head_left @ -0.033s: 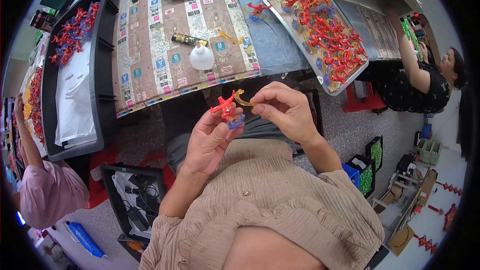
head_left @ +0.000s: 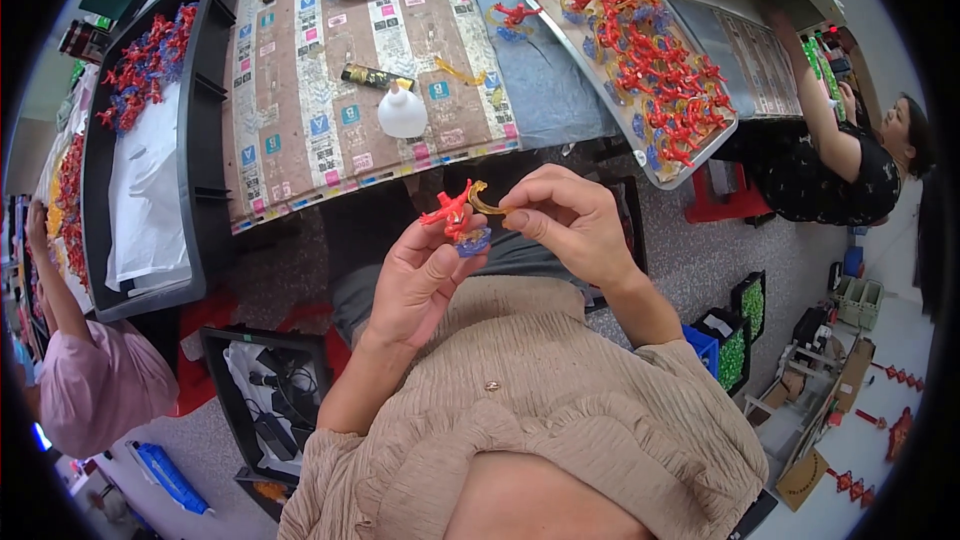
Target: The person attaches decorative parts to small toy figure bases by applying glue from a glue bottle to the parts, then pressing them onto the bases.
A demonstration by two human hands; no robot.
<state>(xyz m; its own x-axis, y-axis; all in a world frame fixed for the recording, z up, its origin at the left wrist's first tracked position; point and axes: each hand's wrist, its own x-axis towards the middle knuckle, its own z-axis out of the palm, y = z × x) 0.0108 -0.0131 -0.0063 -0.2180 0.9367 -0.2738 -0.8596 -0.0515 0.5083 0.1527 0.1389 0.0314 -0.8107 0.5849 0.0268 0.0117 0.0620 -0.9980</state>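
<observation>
The left fingers (head_left: 437, 266) are holding a red figurine (head_left: 452, 215) near its blue base (head_left: 473, 242), likely sturdiest; right fingers (head_left: 524, 223) are pinching a probably light, brittle yellow curl (head_left: 487, 207).

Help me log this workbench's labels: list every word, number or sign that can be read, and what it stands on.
Wording not copied.
Table cover: single white letters on blue squares, readable; pink and black print, too small.
Black tube by the white bottle: gold marks, too small to read.
Brown carton, lower right: dark print, too blurred.
Red figure in the left hand: none visible.
</observation>
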